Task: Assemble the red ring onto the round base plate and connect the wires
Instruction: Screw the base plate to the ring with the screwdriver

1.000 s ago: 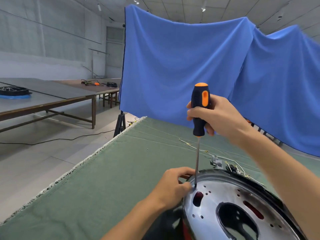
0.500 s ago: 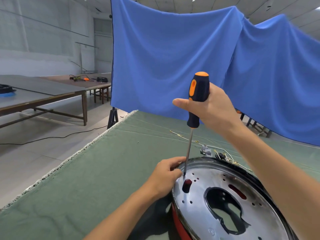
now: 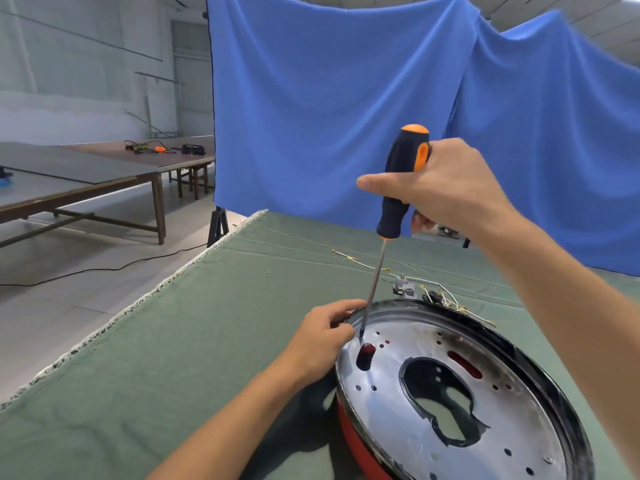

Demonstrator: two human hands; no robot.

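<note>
The round base plate [image 3: 450, 393], a shiny metal disc with a large irregular central opening and many small holes, lies at the lower right on a desk [image 3: 173, 358] covered in green cloth. The red ring [image 3: 360, 448] shows beneath the plate's near edge as a red band, and red is also visible through two slots in the plate. Behind the plate's far rim, the wires [image 3: 446, 299] with brass-coloured terminals and a small grey connector [image 3: 403, 289] lie on the cloth, just beside the plate. A screwdriver [image 3: 391, 216] with a black-and-orange handle stands nearly upright, tilted slightly, its tip meeting the plate near the left rim just above a dark oval slot. The right hand [image 3: 446, 188] grips the handle, fingers wrapped around it and thumb extended across its front. The left hand [image 3: 325, 334] rests on the plate's left rim with fingers curled at the shaft's tip; what it pinches, if anything, cannot be told. A blue cloth backdrop [image 3: 346, 116] hangs behind the desk; long wooden tables [image 3: 104, 174] stand at far left.
</note>
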